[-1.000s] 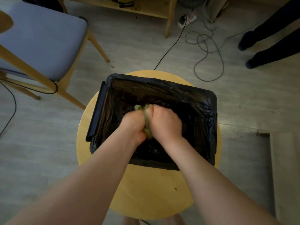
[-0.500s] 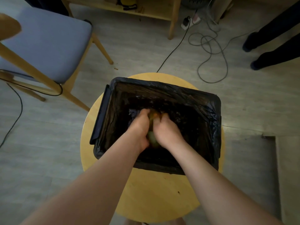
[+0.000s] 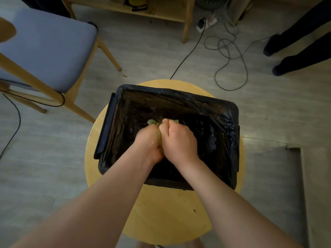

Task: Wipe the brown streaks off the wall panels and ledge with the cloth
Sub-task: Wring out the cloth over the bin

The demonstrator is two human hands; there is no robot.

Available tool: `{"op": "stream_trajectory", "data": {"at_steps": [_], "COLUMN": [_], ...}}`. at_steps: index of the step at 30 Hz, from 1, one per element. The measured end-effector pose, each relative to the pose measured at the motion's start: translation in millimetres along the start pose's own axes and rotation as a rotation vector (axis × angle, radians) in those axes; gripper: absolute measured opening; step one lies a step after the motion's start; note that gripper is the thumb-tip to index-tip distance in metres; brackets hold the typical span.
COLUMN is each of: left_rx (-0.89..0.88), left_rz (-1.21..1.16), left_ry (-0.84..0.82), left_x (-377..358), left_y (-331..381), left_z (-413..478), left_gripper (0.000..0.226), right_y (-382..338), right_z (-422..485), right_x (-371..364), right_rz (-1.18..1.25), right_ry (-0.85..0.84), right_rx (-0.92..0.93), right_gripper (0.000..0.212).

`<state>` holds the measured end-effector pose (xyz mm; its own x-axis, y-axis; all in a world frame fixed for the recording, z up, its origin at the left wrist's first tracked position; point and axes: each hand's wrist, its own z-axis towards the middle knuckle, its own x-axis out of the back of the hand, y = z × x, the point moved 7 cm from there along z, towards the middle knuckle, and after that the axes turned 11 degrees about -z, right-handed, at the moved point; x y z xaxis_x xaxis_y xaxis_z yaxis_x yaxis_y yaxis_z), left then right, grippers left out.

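A bunched green cloth (image 3: 151,122) is squeezed between both my fists over a black bag-lined bin (image 3: 222,111). My left hand (image 3: 148,142) grips its left side and looks wet. My right hand (image 3: 177,138) grips the right side, knuckles up. Only small green ends of the cloth stick out past my fingers; the rest is hidden in my fists. The wall panels and ledge are out of view.
The bin stands on a round wooden stool (image 3: 161,217). A blue-seated wooden chair (image 3: 48,45) is at the left, a wooden shelf leg (image 3: 188,24) at the back, loose cables (image 3: 231,56) on the floor, and another person's dark-clad legs (image 3: 302,49) at the right.
Half a second ago both hands were lower in the bin with the cloth; they have come back up and are squeezing it, green ends showing again.
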<state>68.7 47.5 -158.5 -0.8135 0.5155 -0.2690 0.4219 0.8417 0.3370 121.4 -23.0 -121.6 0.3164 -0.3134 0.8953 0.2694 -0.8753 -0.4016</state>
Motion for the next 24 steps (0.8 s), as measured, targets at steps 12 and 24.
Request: {"op": "stream_trajectory", "data": {"at_steps": [12, 24], "left_rx": [-0.013, -0.154], "left_rz": [0.142, 0.086], "left_ry": [0.022, -0.058], "left_x": [23.3, 30.2], "left_y": [15.9, 20.1], "left_z": [15.9, 30.3], "left_gripper": [0.030, 0.037], "right_y": [70.6, 61.8], "right_z": [18.1, 12.9], "right_x": [-4.5, -16.7], "right_rz": [0.261, 0.552], "right_ry": [-0.352, -0.321], "right_rx": [-0.356, -0.358], "right_gripper": [0.022, 0.024]}}
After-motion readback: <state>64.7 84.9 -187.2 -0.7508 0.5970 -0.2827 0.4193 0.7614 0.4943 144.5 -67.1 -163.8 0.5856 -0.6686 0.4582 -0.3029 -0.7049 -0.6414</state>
